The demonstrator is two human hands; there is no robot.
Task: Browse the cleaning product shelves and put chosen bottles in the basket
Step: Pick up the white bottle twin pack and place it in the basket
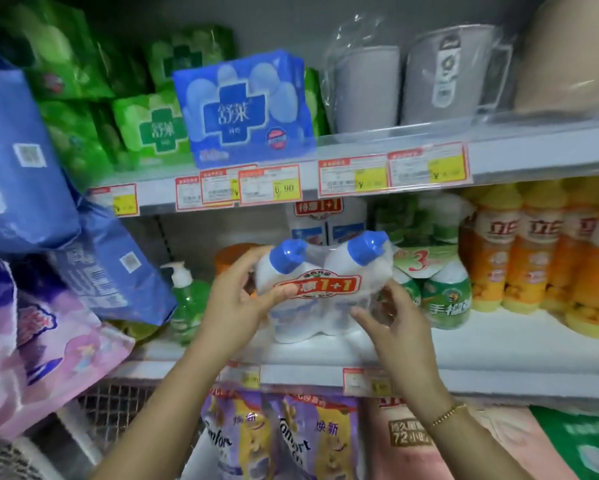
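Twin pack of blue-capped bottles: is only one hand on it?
No, the left hand grips the twin pack on its left side and the right hand holds its right side.

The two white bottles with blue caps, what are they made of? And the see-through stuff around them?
The white bottles look like smooth, opaque plastic, softly shiny. Their blue caps seem harder glossy plastic, with bright highlights. The see-through wrap is probably thin plastic film: it crinkles and glints.

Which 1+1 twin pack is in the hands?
The front twin pack, blue caps showing, held by left hand and right hand. The other 1+1 pack stands behind it on the shelf, tops hidden by price tags.
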